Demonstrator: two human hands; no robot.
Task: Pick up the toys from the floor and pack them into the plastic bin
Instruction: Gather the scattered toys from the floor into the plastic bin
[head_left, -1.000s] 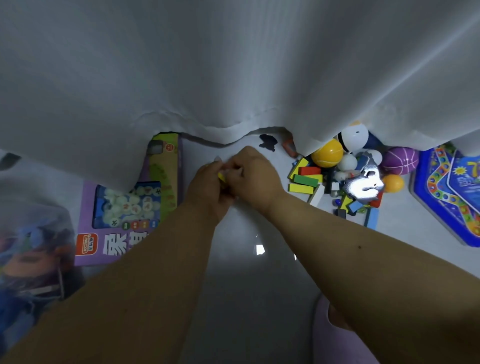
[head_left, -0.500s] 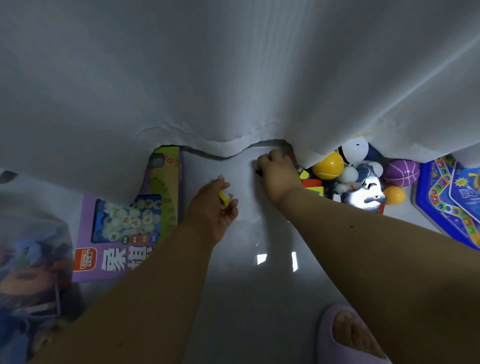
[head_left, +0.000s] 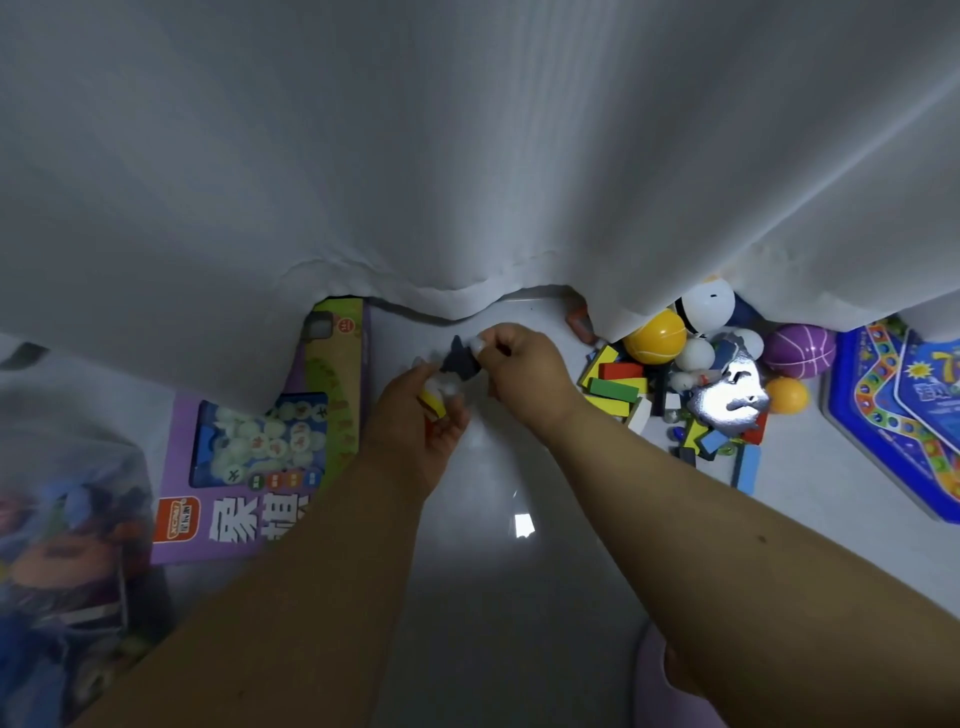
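My right hand (head_left: 524, 369) pinches a small dark grey toy (head_left: 458, 359) just above the grey floor, below the curtain's hem. Next to it, my left hand (head_left: 415, 431) is cupped and holds a yellow block (head_left: 432, 404) together with other small pieces. To the right lies a heap of toys: coloured wooden blocks (head_left: 618, 382), a yellow ball (head_left: 654, 336), a white egg-shaped toy (head_left: 707, 306), a purple ball (head_left: 800, 351), a small orange ball (head_left: 787, 395) and a shiny silver toy (head_left: 730, 400). The clear plastic bin (head_left: 67, 525) with toys inside stands at the left edge.
A white curtain (head_left: 467, 156) hangs over the upper view and hides the toys' far side. A purple boxed chess game (head_left: 260, 447) lies on the floor at the left. A blue hexagonal board game (head_left: 904, 415) lies at the right. My slipper (head_left: 670, 686) shows at the bottom.
My right hand came back from under the curtain's hem with the dark grey toy and now meets my left hand. My left hand stayed put, still holding the yellow block.
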